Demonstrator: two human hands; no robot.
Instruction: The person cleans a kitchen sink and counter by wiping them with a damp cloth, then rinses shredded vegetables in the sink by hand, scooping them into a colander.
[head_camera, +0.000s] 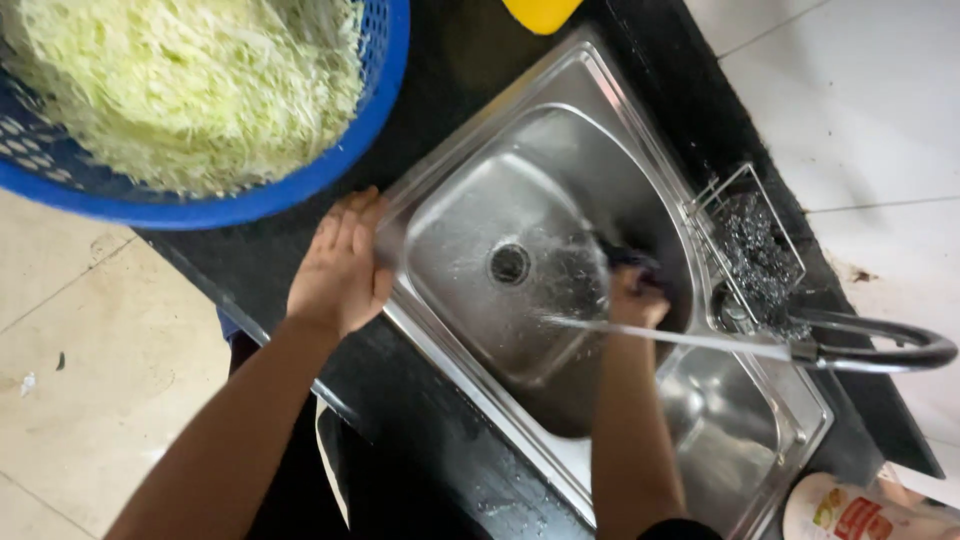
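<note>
I had my left hand (340, 265) flat and open on the dark counter (440, 90), fingertips at the steel sink's rim (600, 75), seemingly for bracing while I leaned in. My right hand (632, 295) was down in the basin, closed on a dark scrubbing cloth (630, 258) pressed against the wall, under the tap's (880, 350) stream. The blue basket (385, 85) of shredded cabbage (190, 80) sat aside on the counter, out of the spray.

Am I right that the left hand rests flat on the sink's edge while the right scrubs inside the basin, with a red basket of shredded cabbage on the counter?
Not quite: the head view shows the basket is blue, not red. The rest holds: left hand, sink, right hand, shredded cabbage.
</note>
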